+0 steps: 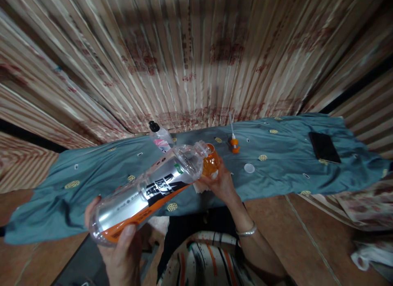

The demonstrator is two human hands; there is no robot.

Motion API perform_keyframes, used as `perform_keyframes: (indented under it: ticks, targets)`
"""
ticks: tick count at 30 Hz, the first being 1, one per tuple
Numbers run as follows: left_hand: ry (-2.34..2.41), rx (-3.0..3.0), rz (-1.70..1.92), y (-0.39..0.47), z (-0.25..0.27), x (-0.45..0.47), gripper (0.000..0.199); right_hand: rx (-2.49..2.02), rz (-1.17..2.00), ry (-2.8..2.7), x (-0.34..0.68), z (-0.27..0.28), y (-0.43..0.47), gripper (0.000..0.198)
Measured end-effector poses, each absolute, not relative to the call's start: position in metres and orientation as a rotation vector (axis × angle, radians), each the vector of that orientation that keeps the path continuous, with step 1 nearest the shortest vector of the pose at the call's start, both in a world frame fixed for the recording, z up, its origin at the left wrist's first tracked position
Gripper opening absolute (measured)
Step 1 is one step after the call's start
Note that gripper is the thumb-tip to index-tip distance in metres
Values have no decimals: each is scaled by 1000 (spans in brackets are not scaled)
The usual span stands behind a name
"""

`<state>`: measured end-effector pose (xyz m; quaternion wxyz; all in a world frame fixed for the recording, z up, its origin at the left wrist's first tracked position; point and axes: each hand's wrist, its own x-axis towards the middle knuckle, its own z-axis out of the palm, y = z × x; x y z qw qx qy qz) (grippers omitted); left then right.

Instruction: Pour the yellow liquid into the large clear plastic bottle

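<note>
A large clear plastic bottle point(138, 200) with a silver, black and orange label lies tilted across the view, its neck up at the right. My left hand point(121, 245) is closed around its base end. My right hand point(222, 183) grips a small orange translucent bottle point(210, 163), whose open mouth is against or very near the large bottle's mouth. Whether the two rims touch I cannot tell. On the cloth beyond lies an orange pump top point(235, 144) with a clear tube. A white round cap point(249, 168) sits right of my right hand.
A teal patterned cloth point(276, 167) covers the narrow table. A clear bottle with a black top point(161, 137) stands behind the large bottle. A dark flat rectangular object point(324, 147) lies at the right. Striped curtains point(196, 64) hang close behind the table.
</note>
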<state>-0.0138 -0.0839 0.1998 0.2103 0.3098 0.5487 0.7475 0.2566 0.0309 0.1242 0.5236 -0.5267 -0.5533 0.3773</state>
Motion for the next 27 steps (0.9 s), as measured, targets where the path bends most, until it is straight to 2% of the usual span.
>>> perform_keyframes:
  ticks: [13,27]
  targets:
    - [1547,871,2075,-86,203,-9,114,-1258,908,-1304,254,126,32,83]
    - [1544,886,2047,-97,191,-18,116,-1252,872,-1370,257,120,32,81]
